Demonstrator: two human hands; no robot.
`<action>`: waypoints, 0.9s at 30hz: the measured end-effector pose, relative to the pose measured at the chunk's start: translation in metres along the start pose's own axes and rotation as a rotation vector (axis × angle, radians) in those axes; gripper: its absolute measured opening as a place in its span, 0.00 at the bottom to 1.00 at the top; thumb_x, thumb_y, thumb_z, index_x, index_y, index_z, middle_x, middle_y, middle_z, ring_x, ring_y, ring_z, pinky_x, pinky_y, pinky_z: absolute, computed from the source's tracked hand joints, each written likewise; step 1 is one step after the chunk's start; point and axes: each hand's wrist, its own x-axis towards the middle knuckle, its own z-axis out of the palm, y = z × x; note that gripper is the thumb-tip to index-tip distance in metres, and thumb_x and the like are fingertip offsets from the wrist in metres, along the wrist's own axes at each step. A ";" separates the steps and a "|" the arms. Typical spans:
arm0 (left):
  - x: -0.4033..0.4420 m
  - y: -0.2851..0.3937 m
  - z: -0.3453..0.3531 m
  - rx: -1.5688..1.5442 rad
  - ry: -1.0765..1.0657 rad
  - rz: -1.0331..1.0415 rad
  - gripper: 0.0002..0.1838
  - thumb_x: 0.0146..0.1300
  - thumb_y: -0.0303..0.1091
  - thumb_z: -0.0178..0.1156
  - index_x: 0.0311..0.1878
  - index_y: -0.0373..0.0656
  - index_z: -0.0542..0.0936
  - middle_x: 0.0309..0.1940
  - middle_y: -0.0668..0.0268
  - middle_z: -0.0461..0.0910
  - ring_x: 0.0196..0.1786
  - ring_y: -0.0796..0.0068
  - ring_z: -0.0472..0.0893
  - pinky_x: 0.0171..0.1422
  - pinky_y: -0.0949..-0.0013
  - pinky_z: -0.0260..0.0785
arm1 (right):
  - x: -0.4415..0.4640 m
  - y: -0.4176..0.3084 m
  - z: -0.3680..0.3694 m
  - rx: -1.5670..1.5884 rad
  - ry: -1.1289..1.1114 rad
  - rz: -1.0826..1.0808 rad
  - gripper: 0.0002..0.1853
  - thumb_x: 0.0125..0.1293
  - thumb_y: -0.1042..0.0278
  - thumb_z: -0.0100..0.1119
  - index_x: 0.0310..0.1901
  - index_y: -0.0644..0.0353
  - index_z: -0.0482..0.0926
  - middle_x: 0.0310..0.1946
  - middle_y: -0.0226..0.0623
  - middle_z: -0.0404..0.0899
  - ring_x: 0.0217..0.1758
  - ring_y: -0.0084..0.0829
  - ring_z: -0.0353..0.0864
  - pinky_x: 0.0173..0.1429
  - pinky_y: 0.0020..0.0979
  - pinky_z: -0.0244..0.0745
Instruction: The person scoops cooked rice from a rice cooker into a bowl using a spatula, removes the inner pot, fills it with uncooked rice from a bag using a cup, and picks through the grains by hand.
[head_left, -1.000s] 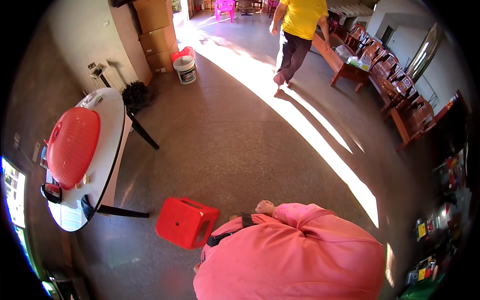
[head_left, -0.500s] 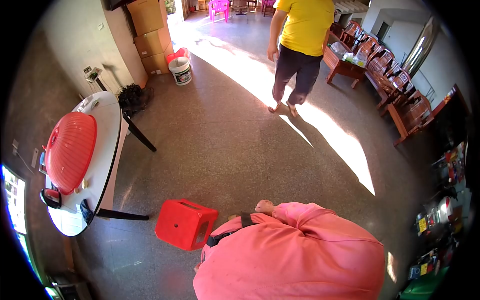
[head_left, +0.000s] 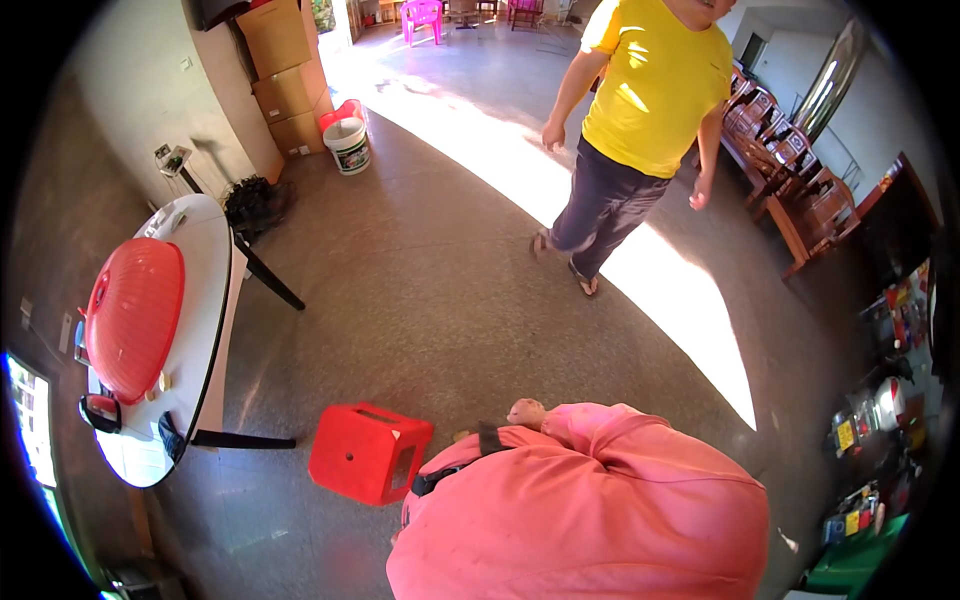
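Pink clothing (head_left: 590, 510) on my own body fills the lower middle of the view, its sleeves drawn together in front of me. At the end of the upper sleeve shows a small part of my right hand (head_left: 526, 411), its fingers not clear. Of my left hand, only what may be a sliver of skin (head_left: 461, 436) appears beside a dark strap (head_left: 490, 439); the rest is hidden by cloth. Just left of the sleeves, a red plastic stool (head_left: 365, 455) lies nearest my hands, apart from them. I make out nothing held.
A person in a yellow shirt (head_left: 655, 90) walks on the floor ahead. At left stands a white table (head_left: 205, 240) with a red mesh dome cover (head_left: 137, 315). A white bucket (head_left: 347, 146) and cardboard boxes (head_left: 275, 40) are behind it. Wooden chairs (head_left: 820, 215) line the right.
The person in yellow has come closer and somewhat to the right. My view has shifted slightly; my sleeves and the stool stay nearly as they were.
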 end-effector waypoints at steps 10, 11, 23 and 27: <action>0.000 0.000 0.005 0.013 -0.016 0.014 0.16 0.54 0.43 0.61 0.28 0.36 0.80 0.21 0.58 0.78 0.25 0.70 0.78 0.31 0.68 0.69 | -0.002 0.003 -0.003 0.002 0.017 -0.025 0.15 0.49 0.55 0.55 0.28 0.57 0.83 0.31 0.49 0.80 0.39 0.47 0.80 0.48 0.42 0.74; -0.001 -0.002 0.005 0.013 -0.013 0.016 0.16 0.54 0.43 0.61 0.28 0.36 0.80 0.21 0.58 0.78 0.25 0.70 0.78 0.30 0.68 0.69 | -0.002 0.003 -0.003 -0.025 0.022 -0.021 0.15 0.49 0.55 0.55 0.28 0.58 0.83 0.31 0.49 0.80 0.39 0.47 0.81 0.48 0.42 0.74; -0.043 -0.026 -0.002 -0.024 0.027 0.002 0.17 0.54 0.44 0.61 0.29 0.36 0.81 0.20 0.58 0.78 0.25 0.70 0.79 0.30 0.67 0.69 | -0.005 -0.012 -0.013 -0.166 -0.067 -0.095 0.14 0.56 0.58 0.52 0.27 0.59 0.82 0.29 0.45 0.81 0.38 0.44 0.81 0.44 0.42 0.76; -0.051 -0.029 -0.002 -0.031 0.046 -0.006 0.17 0.54 0.44 0.60 0.29 0.36 0.81 0.20 0.57 0.78 0.25 0.69 0.79 0.30 0.67 0.69 | 0.005 -0.010 -0.005 -0.102 -0.068 -0.052 0.14 0.55 0.56 0.54 0.28 0.59 0.82 0.31 0.46 0.81 0.40 0.44 0.81 0.47 0.41 0.76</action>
